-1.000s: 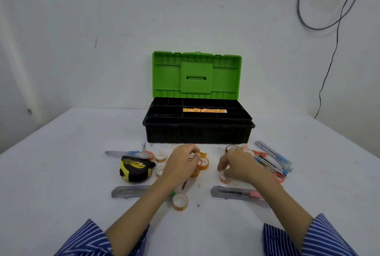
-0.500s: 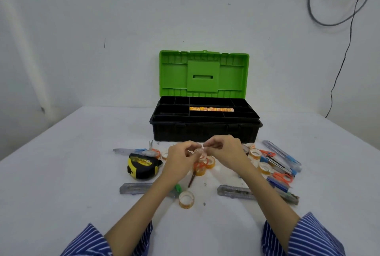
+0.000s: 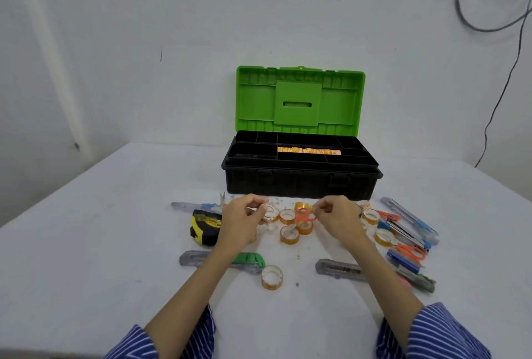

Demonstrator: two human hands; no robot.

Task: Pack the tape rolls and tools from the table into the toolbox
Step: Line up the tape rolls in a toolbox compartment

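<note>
Left hand (image 3: 241, 222) grip pinches a clear tape roll (image 3: 270, 212); right hand (image 3: 335, 219) grip pinches orange scissors (image 3: 305, 216). Beyond both grips, toolbox (image 3: 302, 183) nearly unpacked; tools remain on worktop (image 3: 100, 243).

A plain workroom: bare white walls (image 3: 144, 41), loose cables (image 3: 489, 24), a white-covered table (image 3: 86, 243).

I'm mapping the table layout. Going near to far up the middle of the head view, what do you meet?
Lone tape roll → cluster of tape rolls → black toolbox → green lid.
</note>
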